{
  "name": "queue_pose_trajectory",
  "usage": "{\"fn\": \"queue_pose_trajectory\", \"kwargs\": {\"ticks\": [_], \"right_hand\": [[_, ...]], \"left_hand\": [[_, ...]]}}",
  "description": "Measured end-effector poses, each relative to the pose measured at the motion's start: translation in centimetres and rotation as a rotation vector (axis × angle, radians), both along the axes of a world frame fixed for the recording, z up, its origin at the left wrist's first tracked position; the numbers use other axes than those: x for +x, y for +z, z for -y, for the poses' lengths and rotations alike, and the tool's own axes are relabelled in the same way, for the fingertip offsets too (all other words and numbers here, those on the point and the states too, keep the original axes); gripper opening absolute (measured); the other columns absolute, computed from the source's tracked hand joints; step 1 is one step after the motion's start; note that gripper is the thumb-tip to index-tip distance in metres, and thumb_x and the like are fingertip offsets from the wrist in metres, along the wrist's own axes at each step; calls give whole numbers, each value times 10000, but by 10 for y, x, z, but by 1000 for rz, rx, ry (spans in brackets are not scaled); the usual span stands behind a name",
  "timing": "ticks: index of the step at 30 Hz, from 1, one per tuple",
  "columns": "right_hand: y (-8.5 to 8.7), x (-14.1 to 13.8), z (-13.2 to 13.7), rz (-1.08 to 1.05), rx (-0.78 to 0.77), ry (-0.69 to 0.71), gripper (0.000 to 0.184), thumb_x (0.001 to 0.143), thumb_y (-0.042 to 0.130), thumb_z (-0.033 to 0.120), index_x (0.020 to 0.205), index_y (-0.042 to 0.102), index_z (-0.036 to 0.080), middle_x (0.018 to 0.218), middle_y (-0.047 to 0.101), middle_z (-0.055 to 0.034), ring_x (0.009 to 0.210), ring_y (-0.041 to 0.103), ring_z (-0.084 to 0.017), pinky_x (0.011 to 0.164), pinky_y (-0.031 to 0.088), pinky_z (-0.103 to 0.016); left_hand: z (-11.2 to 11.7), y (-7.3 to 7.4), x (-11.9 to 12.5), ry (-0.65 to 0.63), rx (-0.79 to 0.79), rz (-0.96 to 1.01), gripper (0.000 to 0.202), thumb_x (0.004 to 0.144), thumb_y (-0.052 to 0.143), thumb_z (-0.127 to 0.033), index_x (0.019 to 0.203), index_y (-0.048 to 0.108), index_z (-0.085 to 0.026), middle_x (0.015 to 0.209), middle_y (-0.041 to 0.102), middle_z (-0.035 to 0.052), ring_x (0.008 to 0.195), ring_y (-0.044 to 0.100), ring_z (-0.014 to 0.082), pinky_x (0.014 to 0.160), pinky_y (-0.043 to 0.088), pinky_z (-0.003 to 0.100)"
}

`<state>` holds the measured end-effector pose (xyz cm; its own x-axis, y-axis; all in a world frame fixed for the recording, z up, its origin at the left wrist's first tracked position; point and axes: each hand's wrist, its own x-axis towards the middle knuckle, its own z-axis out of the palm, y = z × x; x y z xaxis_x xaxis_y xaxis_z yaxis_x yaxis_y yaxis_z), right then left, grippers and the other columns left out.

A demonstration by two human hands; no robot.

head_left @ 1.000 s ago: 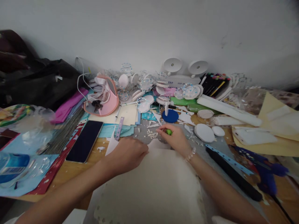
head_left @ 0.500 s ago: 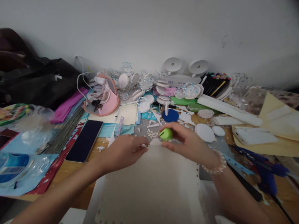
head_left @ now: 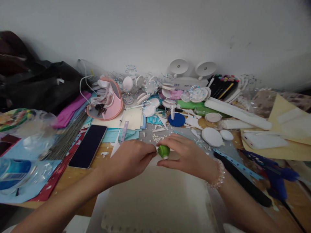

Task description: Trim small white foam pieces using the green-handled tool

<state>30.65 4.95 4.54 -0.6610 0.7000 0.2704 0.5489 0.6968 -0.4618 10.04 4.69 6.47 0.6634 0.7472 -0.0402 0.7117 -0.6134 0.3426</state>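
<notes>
A large cream foam sheet lies in front of me across the table's near edge. My left hand is closed in a pinch on the sheet's far edge. My right hand grips a small green punch and sets it over that same edge, right beside my left fingertips. A beaded bracelet sits on my right wrist. Tiny white punched bits lie scattered just beyond the hands.
A black phone lies to the left, near a pink visor and a black bag. White foam discs, a blue disc, white rolls, markers and a blue glue gun crowd the back and right.
My right hand picked the green punch up from the table, lifted it, then brought it left and down onto the sheet's far edge beside my left hand.
</notes>
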Motion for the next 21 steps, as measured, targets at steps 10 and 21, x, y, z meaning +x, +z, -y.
{"fn": "queue_pose_trajectory", "kwargs": {"ticks": [10,21], "right_hand": [[-2,-4,-3,28,-217,39,428,762,663,432,1083,536,179,1023,622,-83,990,562,-234,842,447,-363],[-5,-8,-4,-46,-328,-4,353,761,676,305,1074,551,199,1023,615,-61,981,560,-208,840,450,-348]], "left_hand": [[-1,-5,-2,-5,65,34,216,888,450,-215,745,609,-184,686,646,7,676,594,153,599,340,257],[-4,-12,-6,2,126,8,220,892,440,-219,802,638,-182,706,656,24,695,602,165,602,366,266]]}}
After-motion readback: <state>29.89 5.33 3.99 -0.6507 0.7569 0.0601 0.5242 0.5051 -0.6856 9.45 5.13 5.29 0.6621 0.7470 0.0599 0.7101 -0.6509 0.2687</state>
